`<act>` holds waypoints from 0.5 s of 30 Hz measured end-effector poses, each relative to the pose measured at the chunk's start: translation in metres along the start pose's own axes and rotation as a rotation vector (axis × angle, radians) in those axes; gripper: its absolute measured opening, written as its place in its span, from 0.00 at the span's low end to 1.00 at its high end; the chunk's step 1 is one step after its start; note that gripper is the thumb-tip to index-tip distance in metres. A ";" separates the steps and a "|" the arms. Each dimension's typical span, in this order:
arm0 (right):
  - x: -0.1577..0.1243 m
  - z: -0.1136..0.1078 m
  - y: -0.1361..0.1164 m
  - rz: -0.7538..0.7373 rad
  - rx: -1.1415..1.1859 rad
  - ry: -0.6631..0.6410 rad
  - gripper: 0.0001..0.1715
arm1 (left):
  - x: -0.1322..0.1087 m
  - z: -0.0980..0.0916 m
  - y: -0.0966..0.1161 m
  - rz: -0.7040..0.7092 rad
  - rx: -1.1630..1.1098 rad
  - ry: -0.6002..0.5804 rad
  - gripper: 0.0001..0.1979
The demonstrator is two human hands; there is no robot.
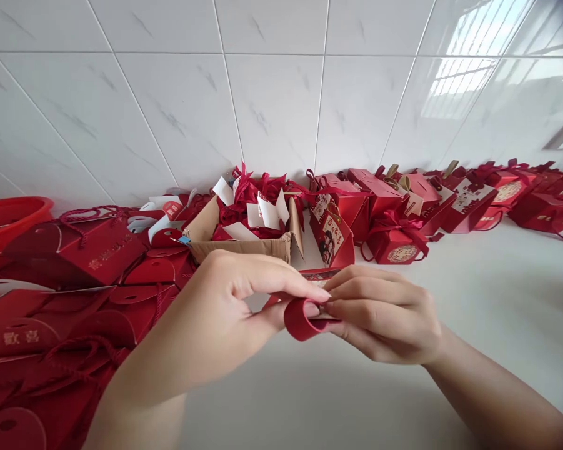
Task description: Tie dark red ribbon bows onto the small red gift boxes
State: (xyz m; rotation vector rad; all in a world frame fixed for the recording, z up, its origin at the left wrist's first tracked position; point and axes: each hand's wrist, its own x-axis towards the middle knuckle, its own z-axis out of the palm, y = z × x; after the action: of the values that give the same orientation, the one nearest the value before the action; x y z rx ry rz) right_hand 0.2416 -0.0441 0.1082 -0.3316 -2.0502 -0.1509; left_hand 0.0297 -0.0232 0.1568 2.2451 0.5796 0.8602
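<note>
A wide red strap (300, 324), bent into a loop, is pinched between my two hands above the white surface. My left hand (244, 306) comes in from the lower left, its thumb and fingertips closed at the loop. From the right, my right hand (384, 315) is closed over the strap's other end, fingers bent around it. The fingertips of both hands meet there. A printed red strip (319, 274) shows just behind my fingers; whether it belongs to the held piece I cannot tell.
An open cardboard box (244, 251) holds red ribbons and white cards. Several finished red gift boxes (398, 240) line the tiled wall on the right. Piled flat red boxes with cords (84, 250) fill the left. A red plastic basin (14, 215) stands at the far left.
</note>
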 end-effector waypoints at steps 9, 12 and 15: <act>-0.001 0.003 0.001 -0.018 -0.011 -0.033 0.06 | 0.004 -0.001 0.001 0.006 0.088 -0.059 0.20; -0.002 0.003 0.001 -0.023 -0.018 -0.029 0.07 | 0.005 -0.001 0.001 0.023 0.092 -0.052 0.21; -0.002 0.003 0.002 -0.023 -0.038 -0.028 0.07 | 0.005 0.000 -0.001 0.033 0.119 -0.044 0.25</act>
State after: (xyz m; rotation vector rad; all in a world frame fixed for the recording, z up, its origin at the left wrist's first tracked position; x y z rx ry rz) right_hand 0.2403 -0.0422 0.1048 -0.3350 -2.0819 -0.2002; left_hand 0.0329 -0.0193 0.1585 2.3806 0.5888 0.8087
